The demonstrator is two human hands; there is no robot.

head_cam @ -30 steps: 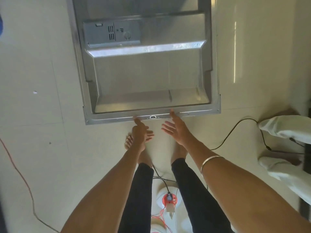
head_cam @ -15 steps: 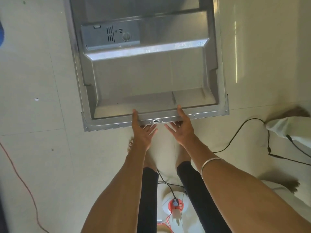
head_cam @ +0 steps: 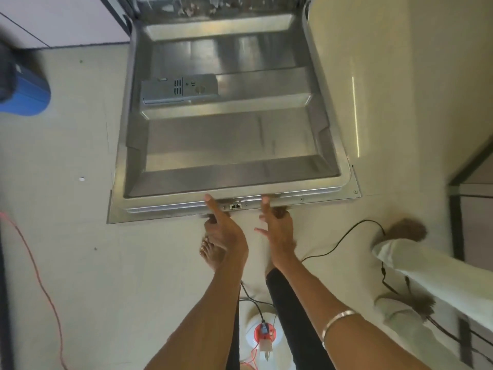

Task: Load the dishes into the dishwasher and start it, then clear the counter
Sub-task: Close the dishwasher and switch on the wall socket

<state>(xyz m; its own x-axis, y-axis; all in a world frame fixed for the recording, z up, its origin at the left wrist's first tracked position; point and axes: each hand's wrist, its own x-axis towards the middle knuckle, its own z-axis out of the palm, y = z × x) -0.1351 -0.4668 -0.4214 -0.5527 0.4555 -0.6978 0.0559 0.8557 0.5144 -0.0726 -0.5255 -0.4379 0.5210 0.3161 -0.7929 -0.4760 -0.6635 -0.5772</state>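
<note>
1. Nearest the camera, bare feet (head_cam: 210, 251) stand right under the door's front edge, and a black cable (head_cam: 344, 237) trails on the floor just beside them; a step back could catch the cable, and a dropped door would come down towards the toes.
2. At the door's front lip, the left hand (head_cam: 225, 229) has its thumb on top of the lip and its fingers curled under it, so this grip holds the edge. The right hand (head_cam: 277, 231) has its thumb on the lip too, but some fingers are spread loose, so how firm that grip is I cannot tell. A weak hold on one side could let the door (head_cam: 229, 145) twist or slip.
3. Farther off, the door lies nearly flat, with the latch (head_cam: 235, 206) between the two thumbs; fingers under the lip could get pinched.
4. Farthest away, the dishwasher's rack (head_cam: 208, 4) barely shows, blurred; whether dishes sit in it I cannot tell.
</note>
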